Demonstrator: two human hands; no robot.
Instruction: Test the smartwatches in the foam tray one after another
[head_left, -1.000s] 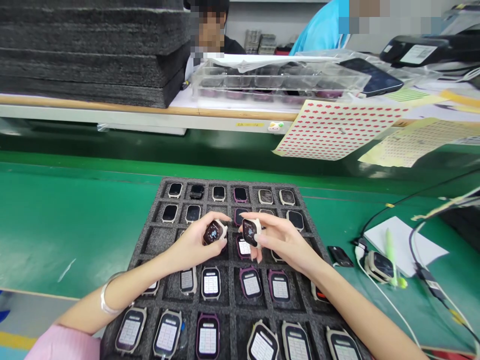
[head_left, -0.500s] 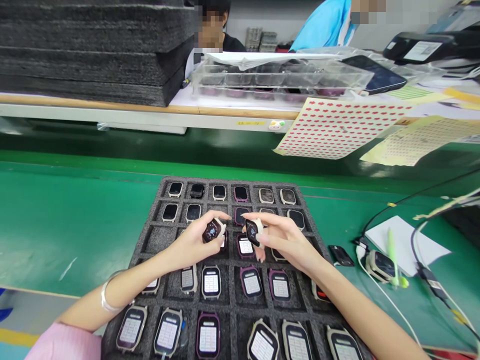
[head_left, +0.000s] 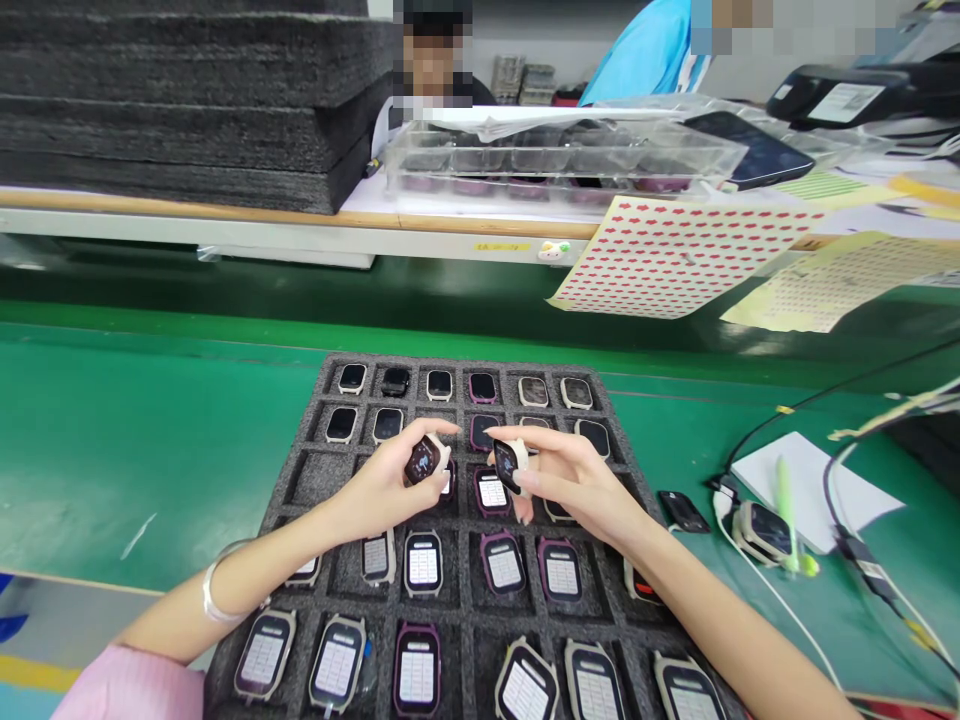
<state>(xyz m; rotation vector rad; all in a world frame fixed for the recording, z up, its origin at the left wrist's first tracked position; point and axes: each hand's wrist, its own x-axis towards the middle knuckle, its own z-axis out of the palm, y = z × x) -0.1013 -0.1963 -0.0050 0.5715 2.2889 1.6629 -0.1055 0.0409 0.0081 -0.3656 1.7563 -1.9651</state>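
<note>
My left hand (head_left: 394,475) is closed around a smartwatch case (head_left: 424,460) with a lit dark screen, pinched between thumb and fingers. Another strapless smartwatch (head_left: 508,462), pale-cased with a similar lit screen, is gripped in my right hand (head_left: 562,470). Both are held tilted above a dark grey foam tray (head_left: 311,485). Rows of watch cases lie in its compartments, in beige, black and purple. Many nearer ones show white lists, such as the purple watch (head_left: 417,670); the far rows have dark screens. My hands and forearms hide some compartments.
Black foam slabs (head_left: 165,110) are stacked on the shelf at the left, beside clear plastic trays (head_left: 555,160). Sticker sheets (head_left: 675,255) hang over the shelf edge. Cables (head_left: 862,560), a watch (head_left: 761,530) and white paper (head_left: 817,485) lie at right. Two people are beyond the shelf.
Both hands keep their hold on the two smartwatches, almost unmoved. The person behind the shelf at the left has shifted slightly.
</note>
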